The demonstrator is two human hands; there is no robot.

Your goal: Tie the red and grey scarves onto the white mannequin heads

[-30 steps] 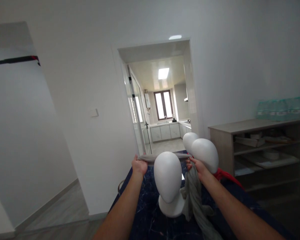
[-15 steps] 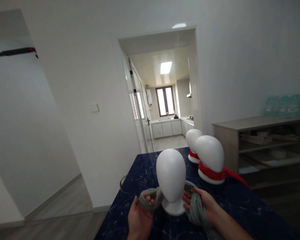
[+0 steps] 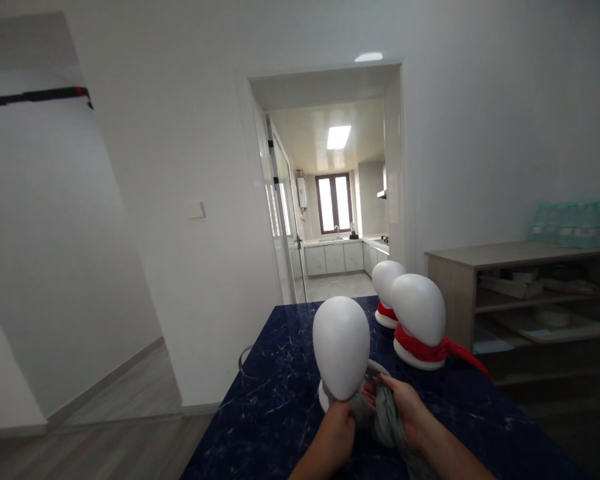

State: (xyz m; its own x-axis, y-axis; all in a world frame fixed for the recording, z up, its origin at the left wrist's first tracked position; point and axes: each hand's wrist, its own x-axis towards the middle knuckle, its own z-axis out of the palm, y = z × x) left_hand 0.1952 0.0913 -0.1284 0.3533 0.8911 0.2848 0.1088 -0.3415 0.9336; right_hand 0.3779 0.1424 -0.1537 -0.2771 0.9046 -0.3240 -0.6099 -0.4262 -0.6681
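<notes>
A white mannequin head [image 3: 341,347] stands upright at the near side of the dark blue marbled table [image 3: 250,420]. A grey scarf [image 3: 391,421] passes around its neck, with loose folds hanging down on the right. My left hand [image 3: 339,427] is in front of the neck, fingers closed on one part of the scarf. To the right of the neck, my right hand [image 3: 397,400] grips the scarf's gathered folds. Both hands are close together, and the part of the scarf behind the head is hidden.
Two more white mannequin heads, a nearer one [image 3: 420,308] and a farther one [image 3: 387,277], wear red scarves at the table's right. A wooden shelf unit [image 3: 450,287] stands beyond, with bottled water [image 3: 573,223] on top. An open doorway leads to a kitchen.
My left hand has moved right, from beside the neck to in front of it, bringing its scarf end across toward my right hand. My right hand stays nearly in place, holding the scarf.
</notes>
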